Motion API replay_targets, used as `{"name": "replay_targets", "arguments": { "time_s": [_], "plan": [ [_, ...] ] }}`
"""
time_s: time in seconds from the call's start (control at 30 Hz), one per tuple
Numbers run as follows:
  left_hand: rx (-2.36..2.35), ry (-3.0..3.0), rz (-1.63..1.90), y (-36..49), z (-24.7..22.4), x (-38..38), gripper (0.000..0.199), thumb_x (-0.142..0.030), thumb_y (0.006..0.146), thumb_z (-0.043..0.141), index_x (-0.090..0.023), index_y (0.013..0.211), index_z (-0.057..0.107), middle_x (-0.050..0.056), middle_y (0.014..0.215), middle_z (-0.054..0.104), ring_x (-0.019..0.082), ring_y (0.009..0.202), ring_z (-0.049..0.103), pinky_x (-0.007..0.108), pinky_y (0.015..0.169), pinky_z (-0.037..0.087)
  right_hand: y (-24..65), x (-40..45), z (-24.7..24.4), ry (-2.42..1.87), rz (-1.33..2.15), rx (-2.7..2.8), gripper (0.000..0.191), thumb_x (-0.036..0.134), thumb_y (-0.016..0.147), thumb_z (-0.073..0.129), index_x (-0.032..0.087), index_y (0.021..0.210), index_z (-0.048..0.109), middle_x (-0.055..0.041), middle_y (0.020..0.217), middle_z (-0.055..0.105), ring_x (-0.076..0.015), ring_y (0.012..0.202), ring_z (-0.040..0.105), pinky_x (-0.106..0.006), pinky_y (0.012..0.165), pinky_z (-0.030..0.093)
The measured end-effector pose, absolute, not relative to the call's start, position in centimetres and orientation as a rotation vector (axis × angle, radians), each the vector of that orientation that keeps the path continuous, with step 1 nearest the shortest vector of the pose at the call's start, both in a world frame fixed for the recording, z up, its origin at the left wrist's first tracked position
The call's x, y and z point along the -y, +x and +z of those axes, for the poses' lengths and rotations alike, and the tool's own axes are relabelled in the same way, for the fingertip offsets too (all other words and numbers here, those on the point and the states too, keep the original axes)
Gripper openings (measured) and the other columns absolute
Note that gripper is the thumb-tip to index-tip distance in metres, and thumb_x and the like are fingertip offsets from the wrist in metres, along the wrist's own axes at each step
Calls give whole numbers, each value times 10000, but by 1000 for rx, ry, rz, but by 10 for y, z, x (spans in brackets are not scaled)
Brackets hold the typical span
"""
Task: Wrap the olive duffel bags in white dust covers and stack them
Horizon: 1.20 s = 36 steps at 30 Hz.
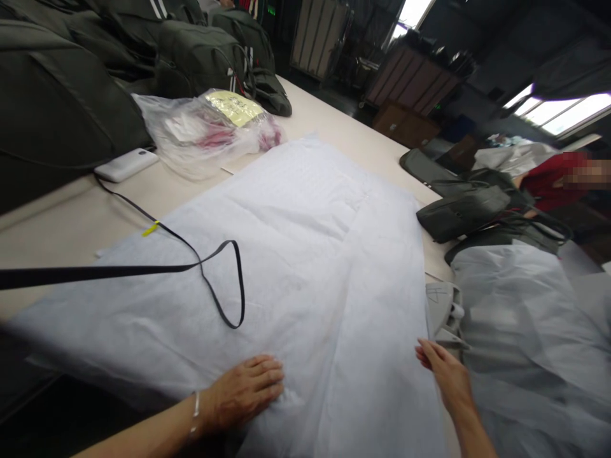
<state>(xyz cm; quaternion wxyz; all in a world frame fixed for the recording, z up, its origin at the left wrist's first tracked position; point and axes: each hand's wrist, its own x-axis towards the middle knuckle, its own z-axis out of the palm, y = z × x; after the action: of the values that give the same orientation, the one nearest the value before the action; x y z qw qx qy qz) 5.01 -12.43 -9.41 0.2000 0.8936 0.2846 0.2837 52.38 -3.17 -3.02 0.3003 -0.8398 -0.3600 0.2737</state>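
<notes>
A large white sheet of thin, fabric-like material [286, 254] lies over the table, creased, with a long fold line down its right part. My left hand [248, 391] rests palm down near its front edge, fingers stretched out flat; a thin bracelet circles the wrist. At the sheet's right edge is my right hand [446, 375], its fingers curled together over the border and closed on it; the contact itself is partly hidden. A black strap [233, 280] hangs in a loop in front of the sheet and runs toward a white phone [126, 165].
Dark green bags [195, 60] crowd the table's far left, beside a clear plastic bag with a yellow label [233, 107]. On the right are more bags [463, 213], a grey plastic device [442, 308], translucent sheeting [525, 331] and a person in a red top [548, 181].
</notes>
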Motion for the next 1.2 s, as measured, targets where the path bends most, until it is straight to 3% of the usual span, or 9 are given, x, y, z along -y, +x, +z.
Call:
{"name": "replay_targets", "arguments": {
  "time_s": [0.07,0.23,0.37,0.47,0.6,0.8,0.9,1.03,1.2],
  "plan": [
    [-804,2492,822,52,-99,127,236,-137,947,461,-186,1125,607,60,1092,700,180,1098,606,332,1063,437,458,23,-14,-2127,937,1085,539,579,590,733,153,921,715,-92,773,739,-244,713,702,-387,749,589],
    [-806,2489,898,55,-107,128,248,-139,952,454,-180,1149,599,62,1059,684,190,1064,597,357,1046,439,322,9,-9,-1796,1399,1313,501,462,696,711,171,1089,601,8,647,693,-165,627,648,-317,674,542],
    [-792,2500,926,56,-109,127,209,-147,956,471,-173,1119,598,51,1026,675,185,1025,593,341,1020,437,281,5,-40,-1734,1561,1423,325,416,703,662,219,912,510,39,599,665,-139,557,612,-273,585,487],
    [-784,2506,915,56,-111,127,200,-148,953,479,-168,1116,594,52,1031,666,187,1020,588,344,1020,428,271,1,-58,-1810,1586,1487,247,394,696,631,228,772,464,27,595,666,-128,533,601,-256,557,465],
    [-781,2502,880,55,-112,128,209,-164,955,483,-168,1137,587,60,1039,657,192,1031,581,355,1022,421,262,-5,-68,-1948,1574,1542,150,267,708,598,225,743,458,37,566,657,-111,489,587,-220,499,429],
    [-783,2498,890,56,-114,129,195,-166,964,475,-163,1120,593,63,1036,649,198,1027,580,361,1018,421,250,-17,-73,-2231,1474,1650,170,144,671,617,221,706,470,52,492,631,-114,436,589,-196,456,413],
    [-774,2501,902,57,-118,129,197,-170,949,508,-165,1130,586,62,1037,646,199,1040,574,363,1014,426,251,-22,-71,-2353,1417,1700,173,176,662,657,221,687,492,49,462,619,-128,425,598,-199,445,403],
    [-791,2499,917,58,-122,130,197,-158,934,516,-171,1119,584,61,1048,646,197,1040,570,363,1011,430,258,-18,-66,-2461,1254,1749,275,342,652,752,224,611,507,30,376,546,-149,403,572,-228,442,379],
    [-777,2492,920,58,-122,130,201,-137,924,504,-181,1104,581,59,1028,645,194,1019,581,363,998,436,264,3,-67,-2413,1130,1637,285,442,731,702,215,746,529,37,497,611,-132,438,563,-225,446,384]
  ]
}}
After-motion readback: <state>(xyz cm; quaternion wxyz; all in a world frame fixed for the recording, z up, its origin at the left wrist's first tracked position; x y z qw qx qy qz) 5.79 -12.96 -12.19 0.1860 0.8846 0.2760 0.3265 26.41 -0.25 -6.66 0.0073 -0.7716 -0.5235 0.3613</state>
